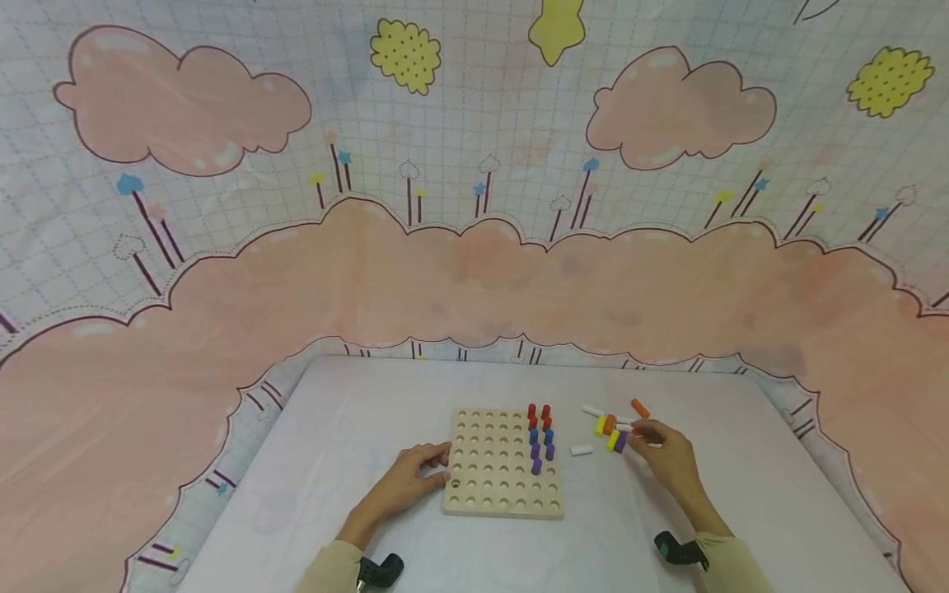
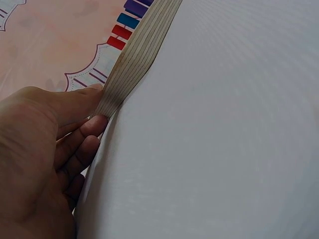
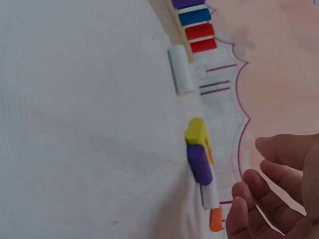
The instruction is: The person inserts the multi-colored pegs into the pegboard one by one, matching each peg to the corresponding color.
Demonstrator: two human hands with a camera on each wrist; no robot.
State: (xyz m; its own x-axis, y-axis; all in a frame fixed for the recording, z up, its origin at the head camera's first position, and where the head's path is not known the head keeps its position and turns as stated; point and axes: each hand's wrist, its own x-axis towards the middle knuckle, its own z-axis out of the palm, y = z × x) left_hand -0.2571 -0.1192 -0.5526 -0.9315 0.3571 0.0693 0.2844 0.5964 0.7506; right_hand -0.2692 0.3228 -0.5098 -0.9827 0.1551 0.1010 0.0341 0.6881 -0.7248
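Observation:
A square wooden peg board (image 1: 482, 498) with rows of holes lies on the table. Its two right-hand columns carry upright red pegs (image 1: 531, 410), blue pegs (image 1: 549, 437) and purple pegs (image 1: 536, 467). My left hand (image 1: 406, 479) rests its thumb and fingertips against the board's left edge. Right of the board is a loose cluster holding yellow pegs (image 3: 196, 130), a purple peg (image 3: 200, 165), an orange peg (image 1: 610, 424) and white pegs. Beside that cluster my right hand (image 1: 667, 457) hovers with thumb and fingers apart, nothing visible between them in the right wrist view.
One white peg (image 1: 582, 450) lies alone between the board and the cluster. Farther back are another white peg (image 1: 592, 410) and an orange peg (image 1: 640, 408). A white sheet (image 1: 334, 428) covers the table, and a patterned cloth backdrop (image 1: 474, 288) rises behind it.

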